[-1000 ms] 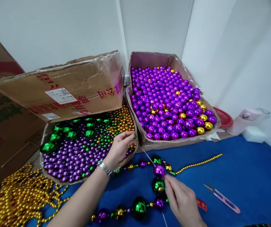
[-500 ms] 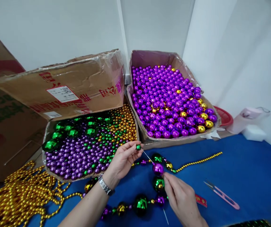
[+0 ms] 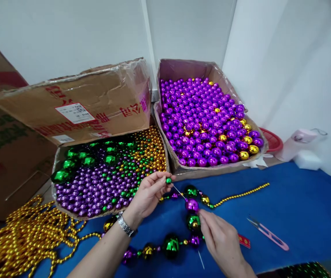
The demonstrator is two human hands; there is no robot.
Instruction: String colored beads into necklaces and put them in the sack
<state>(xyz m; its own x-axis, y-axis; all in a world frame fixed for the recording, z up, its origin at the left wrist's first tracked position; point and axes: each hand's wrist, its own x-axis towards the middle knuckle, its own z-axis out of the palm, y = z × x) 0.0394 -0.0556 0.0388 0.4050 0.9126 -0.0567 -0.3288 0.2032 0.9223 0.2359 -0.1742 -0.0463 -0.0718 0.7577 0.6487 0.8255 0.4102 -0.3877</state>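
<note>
The left hand (image 3: 148,193) pinches a small green bead (image 3: 168,180) between thumb and forefinger, the other fingers curled loosely, just in front of the near edge of the mixed-bead box (image 3: 67,210). A thin needle (image 3: 178,190) runs from that bead down to a purple bead (image 3: 191,204), which sits at the tips of the right hand (image 3: 222,243). The right hand's thumb and forefinger are closed together just below the purple bead, gripping the needle or thread there; which of the two I cannot tell. A wristwatch (image 3: 125,226) sits on the left wrist.

The purple bead heads a partly strung bead strand (image 3: 169,246) of large green, purple and gold balls, which curves across the blue counter (image 3: 298,216) under both hands. A thinner run of small gold beads (image 3: 240,195) trails off to the right.

The mixed-bead box holds purple, green and gold beads, its flap (image 3: 75,104) raised behind it. Beside it on the right, a second cardboard box (image 3: 179,71) is full of purple balls with a few gold ones. A heap of gold bead chains (image 3: 17,239) lies at the left. Pink thread snips (image 3: 268,233) lie on the counter to the right of the right hand, well apart from it, and a small red tag (image 3: 244,241) shows just beside that hand.
</note>
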